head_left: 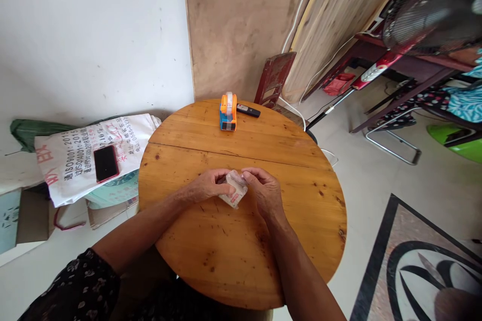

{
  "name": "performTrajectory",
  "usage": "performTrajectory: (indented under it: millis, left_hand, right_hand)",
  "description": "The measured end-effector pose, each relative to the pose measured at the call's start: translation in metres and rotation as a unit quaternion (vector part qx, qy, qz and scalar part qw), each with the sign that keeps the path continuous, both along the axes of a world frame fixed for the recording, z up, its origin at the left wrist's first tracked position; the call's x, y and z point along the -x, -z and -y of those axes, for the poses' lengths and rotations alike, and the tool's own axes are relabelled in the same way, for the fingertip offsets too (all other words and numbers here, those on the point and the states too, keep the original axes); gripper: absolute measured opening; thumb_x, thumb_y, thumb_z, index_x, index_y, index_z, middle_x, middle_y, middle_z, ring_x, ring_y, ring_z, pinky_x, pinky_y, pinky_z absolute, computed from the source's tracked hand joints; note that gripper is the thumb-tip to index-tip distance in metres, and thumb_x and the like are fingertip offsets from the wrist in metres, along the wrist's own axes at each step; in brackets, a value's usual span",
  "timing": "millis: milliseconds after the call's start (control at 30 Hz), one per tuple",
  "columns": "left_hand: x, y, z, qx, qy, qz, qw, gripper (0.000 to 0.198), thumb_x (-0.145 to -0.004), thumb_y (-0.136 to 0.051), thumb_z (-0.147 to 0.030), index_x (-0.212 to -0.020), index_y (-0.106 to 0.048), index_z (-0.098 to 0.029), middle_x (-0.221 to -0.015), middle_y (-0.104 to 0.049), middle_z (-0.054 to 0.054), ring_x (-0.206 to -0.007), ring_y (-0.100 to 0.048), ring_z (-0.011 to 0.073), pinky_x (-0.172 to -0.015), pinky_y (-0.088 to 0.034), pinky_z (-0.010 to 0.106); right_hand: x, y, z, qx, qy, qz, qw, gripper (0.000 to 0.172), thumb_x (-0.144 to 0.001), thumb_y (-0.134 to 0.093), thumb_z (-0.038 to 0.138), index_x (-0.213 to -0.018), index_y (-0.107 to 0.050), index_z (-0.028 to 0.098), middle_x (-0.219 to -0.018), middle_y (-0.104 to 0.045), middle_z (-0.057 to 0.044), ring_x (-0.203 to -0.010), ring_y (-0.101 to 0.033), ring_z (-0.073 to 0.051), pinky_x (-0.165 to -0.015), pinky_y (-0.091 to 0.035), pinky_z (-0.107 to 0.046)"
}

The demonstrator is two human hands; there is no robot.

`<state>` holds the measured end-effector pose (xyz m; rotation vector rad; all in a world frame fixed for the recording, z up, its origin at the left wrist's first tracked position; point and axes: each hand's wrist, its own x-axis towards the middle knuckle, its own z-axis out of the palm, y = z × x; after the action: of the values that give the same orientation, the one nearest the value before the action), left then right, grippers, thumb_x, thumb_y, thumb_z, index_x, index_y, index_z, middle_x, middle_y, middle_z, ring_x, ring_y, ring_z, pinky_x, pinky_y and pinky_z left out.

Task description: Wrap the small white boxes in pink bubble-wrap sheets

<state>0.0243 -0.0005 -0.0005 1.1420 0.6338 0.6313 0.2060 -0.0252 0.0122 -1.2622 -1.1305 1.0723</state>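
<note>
Both my hands rest near the middle of a round wooden table (301, 241). My left hand (205, 186) pinches the left side of a small clear plastic packet (235, 193) with a white, pink-printed content. My right hand (263, 189) pinches the packet's top right edge with curled fingers. The packet lies low over the tabletop between the two hands; whether it touches the wood I cannot tell.
At the table's far edge stand an orange and blue tape dispenser (228, 111) and a small black remote (248, 110). A red-cased phone (106, 163) lies on a white printed sack (75, 160) to the left. A red chair (273, 79), a fan (433, 7) and a metal-framed chair (395, 133) stand to the right.
</note>
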Motion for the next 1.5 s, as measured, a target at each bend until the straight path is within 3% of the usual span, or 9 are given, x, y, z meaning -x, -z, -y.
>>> performTrajectory:
  millis: [267, 533, 733, 967, 1267, 1500]
  left_hand:
    - [-0.001, 0.002, 0.0, -0.005, -0.039, 0.002, 0.999, 0.035, -0.077, -0.074, -0.03, -0.107, -0.067, -0.015, -0.093, -0.068, 0.004, -0.08, -0.062, 0.0139, -0.075, -0.046, 0.025]
    - [-0.001, 0.003, -0.001, -0.111, -0.07, -0.048, 0.99, 0.023, -0.08, -0.068, -0.032, -0.094, -0.065, -0.013, -0.077, -0.059, -0.001, -0.071, -0.052, 0.0108, -0.066, -0.04, 0.022]
    - [0.003, 0.007, -0.006, -0.071, -0.074, -0.052, 0.993, 0.028, -0.075, -0.069, -0.031, -0.097, -0.065, -0.014, -0.08, -0.061, 0.0, -0.071, -0.054, 0.0112, -0.066, -0.041, 0.022]
    - [0.006, 0.014, -0.013, -0.055, -0.071, -0.076, 0.993, 0.031, -0.071, -0.067, -0.028, -0.099, -0.068, -0.015, -0.082, -0.065, 0.002, -0.072, -0.057, 0.0123, -0.064, -0.042, 0.022]
    - [0.006, 0.005, -0.012, -0.054, -0.06, -0.074, 0.994, 0.028, -0.077, -0.067, -0.034, -0.095, -0.066, -0.013, -0.07, -0.059, -0.002, -0.056, -0.049, 0.0081, -0.053, -0.037, 0.02]
    - [0.006, 0.007, -0.013, -0.072, -0.052, -0.073, 0.993, 0.021, -0.08, -0.063, -0.033, -0.088, -0.066, -0.014, -0.063, -0.056, -0.003, -0.052, -0.048, 0.0077, -0.052, -0.037, 0.02]
  right_hand:
    - [0.001, -0.002, 0.005, -0.034, -0.029, 0.065, 0.997, 0.011, -0.078, -0.07, 0.034, -0.082, -0.076, 0.025, -0.083, -0.076, -0.002, -0.079, -0.068, -0.02, -0.079, -0.053, -0.035]
    - [0.003, 0.002, 0.006, -0.137, -0.062, 0.225, 0.963, 0.014, -0.084, -0.063, 0.029, -0.087, -0.077, 0.029, -0.093, -0.078, -0.003, -0.088, -0.071, -0.022, -0.084, -0.054, -0.038]
    - [0.003, 0.008, 0.005, -0.178, -0.065, 0.305, 0.933, 0.019, -0.088, -0.059, 0.029, -0.092, -0.077, 0.031, -0.096, -0.078, -0.003, -0.09, -0.072, -0.023, -0.085, -0.053, -0.04]
    - [0.003, 0.003, 0.006, -0.188, -0.055, 0.314, 0.929, 0.017, -0.088, -0.06, 0.031, -0.089, -0.077, 0.03, -0.093, -0.078, -0.004, -0.088, -0.072, -0.023, -0.084, -0.051, -0.04]
    - [0.004, 0.001, 0.008, -0.21, -0.047, 0.327, 0.92, 0.017, -0.09, -0.06, 0.032, -0.092, -0.077, 0.031, -0.091, -0.077, -0.004, -0.088, -0.07, -0.024, -0.086, -0.048, -0.042]
    - [0.005, 0.002, 0.008, -0.258, -0.047, 0.4, 0.878, 0.016, -0.092, -0.059, 0.031, -0.089, -0.074, 0.029, -0.089, -0.078, -0.004, -0.086, -0.071, -0.023, -0.084, -0.044, -0.041]
